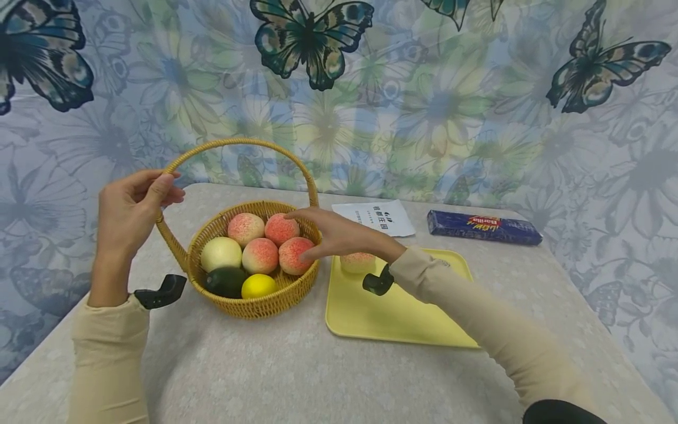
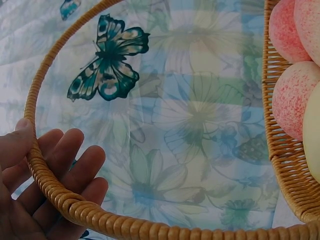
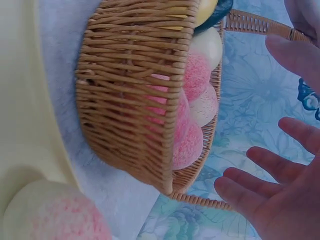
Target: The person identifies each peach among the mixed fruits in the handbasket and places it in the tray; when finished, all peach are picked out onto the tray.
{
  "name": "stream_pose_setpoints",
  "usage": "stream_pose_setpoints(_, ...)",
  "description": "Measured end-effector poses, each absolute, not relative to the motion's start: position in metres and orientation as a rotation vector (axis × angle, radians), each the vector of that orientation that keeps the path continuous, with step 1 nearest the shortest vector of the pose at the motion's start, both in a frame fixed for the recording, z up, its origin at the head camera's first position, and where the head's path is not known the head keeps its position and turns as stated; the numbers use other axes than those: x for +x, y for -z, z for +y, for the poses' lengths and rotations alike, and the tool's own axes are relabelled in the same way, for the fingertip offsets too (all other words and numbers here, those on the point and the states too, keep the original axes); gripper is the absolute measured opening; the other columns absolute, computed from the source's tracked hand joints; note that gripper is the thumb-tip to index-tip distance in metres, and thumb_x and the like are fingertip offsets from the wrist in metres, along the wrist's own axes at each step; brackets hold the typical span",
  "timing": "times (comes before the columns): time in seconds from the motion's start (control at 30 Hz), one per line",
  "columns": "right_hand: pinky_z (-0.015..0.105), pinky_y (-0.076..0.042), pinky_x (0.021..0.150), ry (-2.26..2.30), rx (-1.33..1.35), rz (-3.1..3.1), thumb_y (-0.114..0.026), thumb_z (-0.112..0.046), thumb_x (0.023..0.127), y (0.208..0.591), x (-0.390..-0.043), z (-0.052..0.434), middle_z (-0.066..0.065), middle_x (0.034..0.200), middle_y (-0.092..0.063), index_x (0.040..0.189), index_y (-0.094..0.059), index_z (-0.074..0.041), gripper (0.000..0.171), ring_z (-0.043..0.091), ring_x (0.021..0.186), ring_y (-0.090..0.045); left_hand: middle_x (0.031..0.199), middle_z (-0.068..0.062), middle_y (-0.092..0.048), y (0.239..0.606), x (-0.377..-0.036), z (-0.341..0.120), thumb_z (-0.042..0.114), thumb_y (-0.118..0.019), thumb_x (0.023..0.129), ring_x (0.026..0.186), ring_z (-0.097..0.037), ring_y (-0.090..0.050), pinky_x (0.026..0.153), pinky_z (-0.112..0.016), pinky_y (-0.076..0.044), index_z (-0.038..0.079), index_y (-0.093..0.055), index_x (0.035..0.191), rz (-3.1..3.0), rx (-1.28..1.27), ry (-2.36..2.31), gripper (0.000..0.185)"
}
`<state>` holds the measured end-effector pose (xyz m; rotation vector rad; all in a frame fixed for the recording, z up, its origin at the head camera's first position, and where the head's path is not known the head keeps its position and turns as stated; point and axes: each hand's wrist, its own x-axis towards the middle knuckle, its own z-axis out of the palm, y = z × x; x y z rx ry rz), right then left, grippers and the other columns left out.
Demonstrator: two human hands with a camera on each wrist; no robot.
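Observation:
A wicker basket point(image 1: 265, 309) holds several red-speckled peaches point(image 1: 260, 256), a pale green round fruit point(image 1: 221, 254), a dark green avocado point(image 1: 225, 282) and a yellow lemon point(image 1: 259, 286). My left hand point(image 1: 129, 206) grips the left side of the arched handle point(image 1: 241, 142), thumb on one side and fingers behind it in the left wrist view. Over the basket's right rim hovers my right hand point(image 1: 344, 235), its fingers spread and nothing between them. In the right wrist view these fingers point(image 3: 250, 192) stand beside the handle, above the fruit.
Right of the basket lies a yellow tray point(image 1: 402, 324) with one peach point(image 1: 357, 263) on it, partly behind my right wrist. Farther back are a white printed paper point(image 1: 392, 219) and a blue Barilla box point(image 1: 484, 227). A butterfly-patterned cloth point(image 1: 371, 118) hangs behind the table.

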<state>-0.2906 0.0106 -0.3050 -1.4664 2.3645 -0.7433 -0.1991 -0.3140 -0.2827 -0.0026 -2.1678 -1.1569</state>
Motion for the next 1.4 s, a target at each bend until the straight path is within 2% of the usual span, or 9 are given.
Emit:
stream_pose_setpoints(0.13, 0.041, -0.03, 0.112, 0.743, -1.467, 2.304, -0.072, -0.028, 0.087, 0.311, -0.293, 0.001, 0.001, 0.153, -0.031, 0.15, -0.031, -0.016, 0.076, 0.019, 0.142, -0.027, 0.075, 0.021, -0.065, 0.284, -0.197, -0.313, 0.028, -0.058, 0.096, 0.072, 0.005, -0.065, 0.069, -0.007, -0.048, 0.0, -0.067, 0.116, -2.164, -0.016, 1.152, 0.036)
stream_pose_setpoints(0.27, 0.043, -0.035, 0.108, 0.743, -1.442, 2.252, -0.072, -0.023, 0.087, 0.318, -0.294, -0.007, 0.006, 0.153, -0.03, 0.15, -0.028, -0.011, 0.078, 0.026, 0.137, -0.036, 0.075, 0.021, -0.065, 0.284, -0.194, -0.312, 0.03, -0.058, 0.096, 0.072, 0.005, -0.064, 0.068, -0.007, -0.047, 0.001, -0.067, 0.116, -2.169, -0.012, 1.137, 0.036)
stream_pose_setpoints(0.4, 0.04, -0.04, 0.105, 0.709, -1.408, 2.268, -0.072, -0.02, 0.087, 0.326, -0.297, -0.013, 0.008, 0.153, -0.031, 0.151, -0.027, -0.009, 0.079, 0.028, 0.131, -0.043, 0.076, 0.02, -0.065, 0.284, -0.192, -0.312, 0.031, -0.057, 0.096, 0.072, 0.005, -0.064, 0.069, -0.008, -0.048, 0.001, -0.067, 0.116, -2.173, -0.006, 1.122, 0.037)
stream_pose_setpoints(0.6, 0.034, -0.037, 0.108, 0.591, -1.381, 2.327, -0.071, -0.02, 0.088, 0.336, -0.3, -0.018, 0.009, 0.152, -0.033, 0.15, -0.027, -0.007, 0.077, 0.025, 0.135, -0.041, 0.076, 0.019, -0.065, 0.286, -0.19, -0.31, 0.031, -0.057, 0.097, 0.072, 0.004, -0.064, 0.068, -0.008, -0.048, 0.002, -0.067, 0.116, -2.168, -0.005, 1.111, 0.036)
stream_pose_setpoints(0.93, 0.033, -0.037, 0.107, 0.344, -1.392, 2.408, -0.07, -0.02, 0.089, 0.335, -0.298, -0.023, 0.009, 0.149, -0.04, 0.148, -0.031, -0.005, 0.072, 0.022, 0.133, -0.042, 0.076, 0.017, -0.065, 0.287, -0.187, -0.309, 0.03, -0.057, 0.097, 0.073, 0.004, -0.064, 0.07, -0.007, -0.047, 0.003, -0.068, 0.117, -2.164, 0.006, 1.103, 0.036)
stream_pose_setpoints(1.2, 0.031, -0.044, 0.096, 0.117, -1.336, 2.47, -0.068, -0.023, 0.09, 0.335, -0.303, -0.032, 0.007, 0.139, -0.051, 0.145, -0.039, -0.008, 0.064, 0.02, 0.118, -0.053, 0.076, 0.018, -0.065, 0.286, -0.191, -0.309, 0.03, -0.058, 0.096, 0.073, 0.004, -0.064, 0.07, -0.007, -0.048, 0.003, -0.068, 0.116, -2.163, -0.004, 1.134, 0.035)
stream_pose_setpoints(1.4, 0.029, -0.046, 0.083, 0.001, -1.331, 2.5, -0.071, -0.026, 0.088, 0.336, -0.307, -0.038, 0.005, 0.114, -0.059, 0.135, -0.048, -0.008, 0.056, 0.019, 0.098, -0.056, 0.075, 0.019, -0.065, 0.286, -0.196, -0.313, 0.029, -0.059, 0.096, 0.072, 0.004, -0.065, 0.069, -0.007, -0.048, 0.002, -0.068, 0.116, -2.155, -0.016, 1.141, 0.035)
